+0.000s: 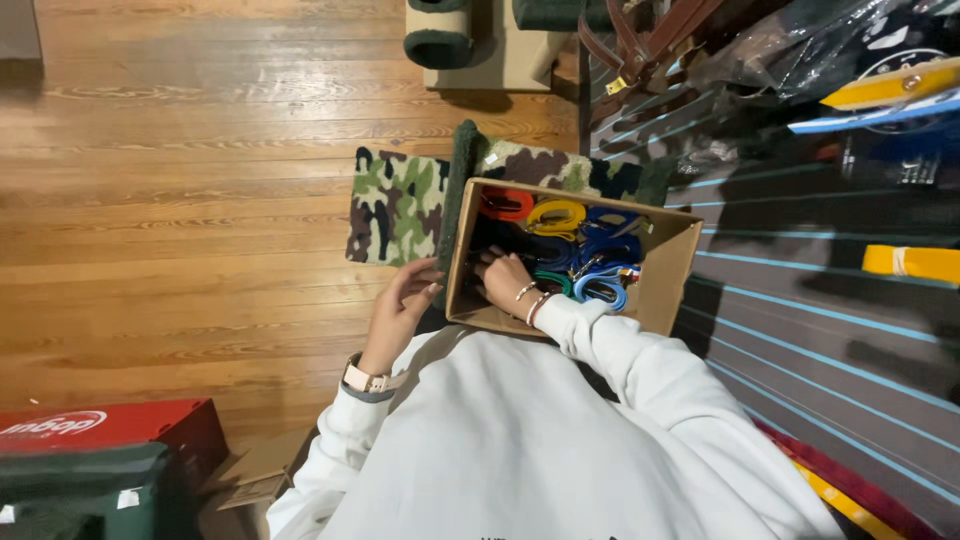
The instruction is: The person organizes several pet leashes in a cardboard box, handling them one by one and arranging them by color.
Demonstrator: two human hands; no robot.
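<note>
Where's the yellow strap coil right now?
In the head view, the yellow strap coil lies at the far end of the cardboard box, between a red coil and blue coils, beyond the right hand.

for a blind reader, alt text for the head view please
Seen from above, a person's right hand reaches into a cardboard box of coloured straps while the left hand steadies its side. A camouflage mat lies behind on a wood floor.

The cardboard box (665, 270) was plain brown and held red, yellow, blue and green straps (575, 245), the mat (395, 205) beneath it wore green, brown and black camouflage, and the sleeves (630, 365) were white.
</note>
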